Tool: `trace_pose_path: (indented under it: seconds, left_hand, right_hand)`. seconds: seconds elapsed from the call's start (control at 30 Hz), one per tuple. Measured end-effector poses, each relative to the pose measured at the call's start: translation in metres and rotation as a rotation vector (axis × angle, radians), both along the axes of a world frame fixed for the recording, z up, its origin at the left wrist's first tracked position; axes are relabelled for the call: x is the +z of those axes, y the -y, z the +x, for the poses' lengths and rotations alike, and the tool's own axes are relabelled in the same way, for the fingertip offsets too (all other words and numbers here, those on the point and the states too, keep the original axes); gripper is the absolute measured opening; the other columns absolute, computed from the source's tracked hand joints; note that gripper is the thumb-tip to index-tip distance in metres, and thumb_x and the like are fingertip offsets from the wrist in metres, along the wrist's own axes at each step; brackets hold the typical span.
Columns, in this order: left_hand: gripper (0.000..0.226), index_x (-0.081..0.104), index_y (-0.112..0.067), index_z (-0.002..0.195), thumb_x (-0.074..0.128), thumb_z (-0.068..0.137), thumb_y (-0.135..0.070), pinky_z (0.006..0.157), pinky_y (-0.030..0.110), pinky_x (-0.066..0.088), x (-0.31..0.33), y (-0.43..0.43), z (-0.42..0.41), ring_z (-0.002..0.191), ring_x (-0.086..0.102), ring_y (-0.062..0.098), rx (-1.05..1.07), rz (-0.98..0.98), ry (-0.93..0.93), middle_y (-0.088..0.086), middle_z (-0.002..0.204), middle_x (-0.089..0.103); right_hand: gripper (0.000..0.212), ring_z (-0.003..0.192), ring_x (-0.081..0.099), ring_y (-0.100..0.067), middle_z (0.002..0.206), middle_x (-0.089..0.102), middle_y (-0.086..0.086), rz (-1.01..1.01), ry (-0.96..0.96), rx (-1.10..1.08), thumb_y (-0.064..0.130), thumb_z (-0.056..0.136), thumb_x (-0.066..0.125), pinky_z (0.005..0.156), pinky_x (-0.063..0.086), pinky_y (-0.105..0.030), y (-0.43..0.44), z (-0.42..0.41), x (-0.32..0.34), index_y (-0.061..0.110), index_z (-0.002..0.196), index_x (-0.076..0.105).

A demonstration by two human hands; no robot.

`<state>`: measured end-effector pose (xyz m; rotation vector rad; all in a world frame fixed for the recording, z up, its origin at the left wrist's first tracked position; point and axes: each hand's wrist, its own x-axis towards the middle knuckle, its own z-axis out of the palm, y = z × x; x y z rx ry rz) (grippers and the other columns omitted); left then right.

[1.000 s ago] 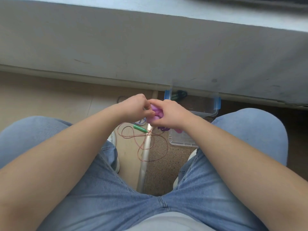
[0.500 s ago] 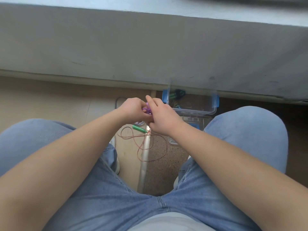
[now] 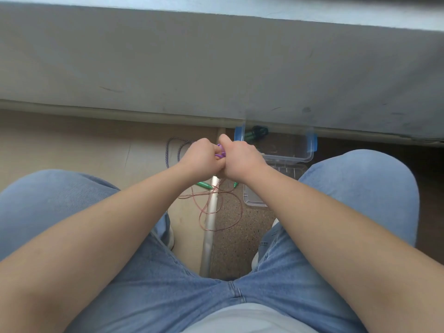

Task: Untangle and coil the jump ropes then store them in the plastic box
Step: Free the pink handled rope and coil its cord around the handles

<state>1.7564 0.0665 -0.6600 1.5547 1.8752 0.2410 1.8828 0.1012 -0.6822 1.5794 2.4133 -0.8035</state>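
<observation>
grey wall (image 3: pixel 216 68) ahead with a pale baseboard (image 3: pixel 108 111) along its foot; floor below splits into tan flooring (image 3: pixel 72 145) on my left and dark speckled flooring (image 3: pixel 230 239) on my right, a metal strip (image 3: pixel 209 231) running between them toward me. seated, both knees in blue jeans (image 3: pixel 360 183) framing the view. my left hand (image 3: pixel 200 158) and right hand (image 3: pixel 240 159) are pressed together knuckle to knuckle above the floor, both with fingers curled tight around a purple jump rope (image 3: pixel 220 151); only a small bit of purple shows in the gap between them, the remainder hidden inside my fists. beneath the hands, a thin reddish rope (image 3: pixel 216 207) lies in loose tangled loops across the metal strip, spilling onto both floorings, with a green handle (image 3: pixel 204 185) at its left side and another bit of green (image 3: pixel 235 184) just under my right wrist. a dark blue braided rope (image 3: pixel 173 150) lies in a loop on the tan flooring, just left of my left hand. clear plastic box (image 3: pixel 305 155) with blue clips sits against the baseboard, just beyond my right hand; something dark green (image 3: pixel 255 132) lies in its far left corner, too blurred to tell more. clear lid (image 3: pixel 254 200) lies flat on the speckled flooring, nearer me than the box, partly covered by my right forearm.
</observation>
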Motion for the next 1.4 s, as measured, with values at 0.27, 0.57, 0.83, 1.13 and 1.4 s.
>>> trace_pose_path:
  seconds: [0.27, 0.57, 0.83, 1.13, 1.4]
  left_hand:
    - [0.040, 0.040, -0.020, 0.055, 0.051, 0.094, -0.021, 0.082, 0.037, 0.042, -0.004, 0.005, 0.009, 0.095, 0.046, 0.023, -0.268, 0.052, -0.161, 0.004, 0.065, 0.051]
    - [0.026, 0.053, -0.010, 0.065, 0.063, 0.081, -0.028, 0.058, 0.030, 0.038, -0.008, -0.015, 0.008, 0.071, 0.053, 0.023, -0.078, 0.172, -0.062, 0.009, 0.073, 0.057]
    - [0.024, 0.070, -0.032, 0.090, 0.080, 0.072, -0.044, 0.073, 0.031, 0.057, -0.009, -0.044, -0.001, 0.075, 0.067, 0.006, 0.083, 0.062, 0.274, -0.010, 0.081, 0.073]
    - [0.042, 0.060, -0.031, 0.118, 0.064, 0.076, -0.036, 0.082, 0.034, 0.056, -0.051, -0.082, 0.022, 0.100, 0.067, 0.015, 0.308, -0.087, 0.632, -0.005, 0.112, 0.065]
    - [0.082, 0.039, -0.029, 0.145, 0.075, 0.072, -0.035, 0.074, 0.035, 0.056, -0.103, -0.111, 0.040, 0.089, 0.068, 0.016, 0.237, -0.337, 0.686, 0.002, 0.121, 0.063]
  right_hand:
    - [0.039, 0.091, 0.047, -0.036, 0.095, 0.049, -0.006, -0.135, 0.117, -0.148, 0.023, 0.080, 0.064, 0.094, 0.026, -0.087, -0.009, 0.004, 0.000, 0.028, 0.104, 0.034]
    - [0.035, 0.100, 0.047, -0.030, 0.104, 0.055, -0.008, 0.091, -0.093, -0.115, 0.034, 0.084, 0.059, 0.081, 0.048, -0.044, -0.014, 0.021, -0.011, 0.020, 0.112, 0.043]
    - [0.093, 0.117, 0.054, -0.026, 0.130, 0.059, -0.004, -0.012, -0.285, -0.219, 0.050, 0.071, 0.081, 0.093, 0.046, -0.037, -0.028, 0.031, -0.013, 0.018, 0.147, 0.039]
    - [0.065, 0.106, 0.060, -0.016, 0.118, 0.060, 0.003, -0.166, -0.541, -0.623, 0.046, 0.067, 0.085, 0.089, 0.050, -0.029, -0.070, 0.045, -0.039, 0.028, 0.124, 0.059]
    - [0.083, 0.101, 0.074, -0.024, 0.114, 0.073, -0.005, -0.424, -0.982, -1.146, 0.049, 0.052, 0.092, 0.087, 0.060, -0.052, -0.115, 0.069, -0.080, 0.020, 0.122, 0.058]
